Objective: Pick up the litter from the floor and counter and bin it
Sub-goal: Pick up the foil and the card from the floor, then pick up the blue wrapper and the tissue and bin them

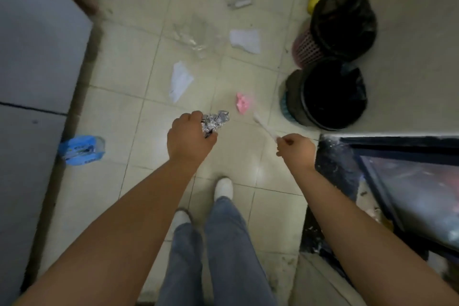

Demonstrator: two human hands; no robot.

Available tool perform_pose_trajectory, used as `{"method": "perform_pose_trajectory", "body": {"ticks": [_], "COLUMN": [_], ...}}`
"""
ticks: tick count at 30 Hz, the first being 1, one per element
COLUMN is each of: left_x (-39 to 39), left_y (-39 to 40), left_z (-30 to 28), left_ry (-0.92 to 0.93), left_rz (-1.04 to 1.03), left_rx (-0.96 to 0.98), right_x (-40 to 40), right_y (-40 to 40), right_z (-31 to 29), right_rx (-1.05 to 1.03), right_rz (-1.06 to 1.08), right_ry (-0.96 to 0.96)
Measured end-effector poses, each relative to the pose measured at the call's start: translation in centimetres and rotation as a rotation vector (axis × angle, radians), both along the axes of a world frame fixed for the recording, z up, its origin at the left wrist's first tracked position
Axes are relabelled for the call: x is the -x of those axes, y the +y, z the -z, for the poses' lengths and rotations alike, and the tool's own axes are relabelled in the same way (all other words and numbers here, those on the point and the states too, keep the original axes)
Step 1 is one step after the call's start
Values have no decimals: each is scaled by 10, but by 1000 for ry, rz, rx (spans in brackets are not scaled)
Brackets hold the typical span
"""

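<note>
Mid-task view. The left hand (190, 138) has its fingers clamped on a crumpled silver foil ball (214, 120); the right hand (295, 148) pinches a thin white stick (264, 125). Both are carried above the pale tiled floor (139, 62), near the black-lined bin (327, 94). Still lying on the floor: white paper scraps (180, 81), a pink wad (243, 103), clear plastic film (193, 37), a blue packet (82, 150). A grey bench (37, 45) borders the narrow, dim room.

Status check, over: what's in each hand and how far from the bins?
Left hand shut on crumpled foil. Right hand pinching white stick. Nearest bin just ahead right, path open. Pink scrap and papers not yet picked up.
</note>
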State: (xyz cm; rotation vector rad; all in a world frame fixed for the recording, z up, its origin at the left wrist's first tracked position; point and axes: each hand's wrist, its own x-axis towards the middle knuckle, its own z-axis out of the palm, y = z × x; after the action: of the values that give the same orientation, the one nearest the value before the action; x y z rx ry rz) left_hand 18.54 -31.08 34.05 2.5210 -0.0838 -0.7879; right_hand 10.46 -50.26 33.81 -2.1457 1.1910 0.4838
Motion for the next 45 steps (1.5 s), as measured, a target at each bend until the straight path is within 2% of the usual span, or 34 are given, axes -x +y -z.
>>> {"method": "perform_pose_trajectory", "body": {"ticks": [5, 10, 13, 16, 20, 23, 26, 31, 33, 38, 42, 45], "left_x": [-1, -5, -14, -24, -38, -45, -51, -66, -76, -97, -102, -101], "left_y": [-127, -257, -335, -403, -465, -480, -463, -397, -360, -240, -120, -25], "left_z": [-45, -44, -30, -3, 32, 54, 60, 44, 33, 4, -4, 4], "left_ry": [80, 192, 273, 337, 333, 307, 268, 149, 108, 22, 61, 124], "left_rz": [207, 227, 145, 106, 107, 223, 373, 467, 411, 169, 40, -73], "left_rx": [-20, -28, -52, -71, -85, -130, -262, -414, -435, -481, -539, -545], "right_x": [34, 46, 34, 21, -5, -23, -32, -56, -81, -154, -200, -224], "right_y": [-116, -227, -282, -328, -365, -375, -366, -333, -313, -230, -127, -34], "right_z": [-43, -41, -21, 4, 42, 67, 66, 45, 35, 7, -7, 1], "right_rx": [29, -83, -174, -223, -278, -304, -363, -143, -52, 40, 108, 120], "right_rz": [293, 548, 573, 642, 502, 400, 191, -359, -543, -816, -1030, -1077], "right_ry": [-1, 23, 88, 55, 155, 190, 308, 345, 328, 189, 123, 104]}}
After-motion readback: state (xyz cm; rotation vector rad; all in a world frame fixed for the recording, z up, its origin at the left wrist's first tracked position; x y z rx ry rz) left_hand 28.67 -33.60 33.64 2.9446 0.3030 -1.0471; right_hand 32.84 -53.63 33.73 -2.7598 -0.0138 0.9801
